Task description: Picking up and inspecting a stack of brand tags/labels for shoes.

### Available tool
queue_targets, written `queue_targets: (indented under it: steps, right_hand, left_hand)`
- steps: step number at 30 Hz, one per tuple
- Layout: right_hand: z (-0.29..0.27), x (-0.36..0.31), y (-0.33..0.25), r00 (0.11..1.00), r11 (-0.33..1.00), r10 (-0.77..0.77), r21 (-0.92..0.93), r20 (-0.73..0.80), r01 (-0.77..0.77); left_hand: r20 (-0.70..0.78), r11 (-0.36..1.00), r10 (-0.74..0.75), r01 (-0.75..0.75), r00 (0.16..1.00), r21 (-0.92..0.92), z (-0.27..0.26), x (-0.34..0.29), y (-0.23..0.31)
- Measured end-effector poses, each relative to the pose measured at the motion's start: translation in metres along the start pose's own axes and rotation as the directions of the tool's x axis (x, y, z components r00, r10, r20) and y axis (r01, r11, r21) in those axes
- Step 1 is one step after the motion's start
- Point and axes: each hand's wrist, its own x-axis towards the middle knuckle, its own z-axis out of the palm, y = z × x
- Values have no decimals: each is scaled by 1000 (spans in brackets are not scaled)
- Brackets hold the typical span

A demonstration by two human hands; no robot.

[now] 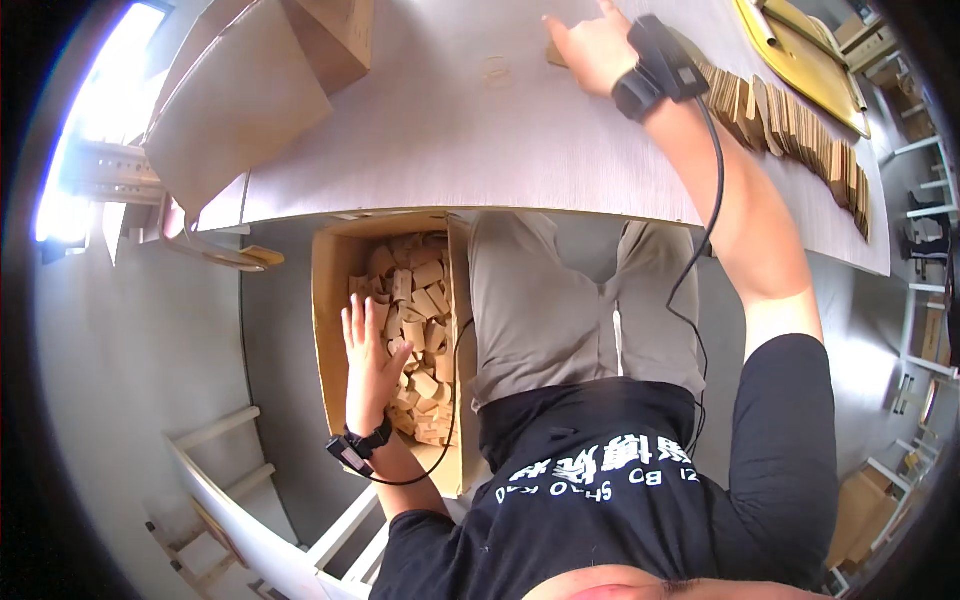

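Note:
My left hand (371,352) is open, fingers spread, above a cardboard box (330,330) beside my legs. Inside the box lie many small curled brown cardboard pieces (425,335), and the hand holds none that I can see. At the far side of the table my right hand (595,48) reaches out with fingers apart, slightly blurred. A bit of brown card (556,56) shows by its palm edge, partly hidden. To its right runs a long row of flat brown card pieces (790,120), standing on edge and leaning together.
The pale table (450,140) spans the front. Two thin rubber bands (495,72) lie on it. An open cardboard carton (240,110) stands at the left, with a metal bracket (190,240) near it. A yellow tray-like frame (805,60) is at the far right. Cables hang from both wrists.

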Motion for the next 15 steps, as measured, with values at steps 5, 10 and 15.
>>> queue_targets:
  steps: [5,10,15]
  right_hand:
    - [-18,-78,-44,951,967,-255,-46,-175,251]
    - [-42,-165,-52,957,911,-223,309,-183,272]
    - [-39,-198,-45,914,862,-208,376,-348,339]
  left_hand:
    - [0,959,184,-179,983,-218,-33,34,66]
    - [-177,739,583,-608,793,-291,-45,87,138]
    - [-257,782,583,-618,771,-79,-23,125,198]
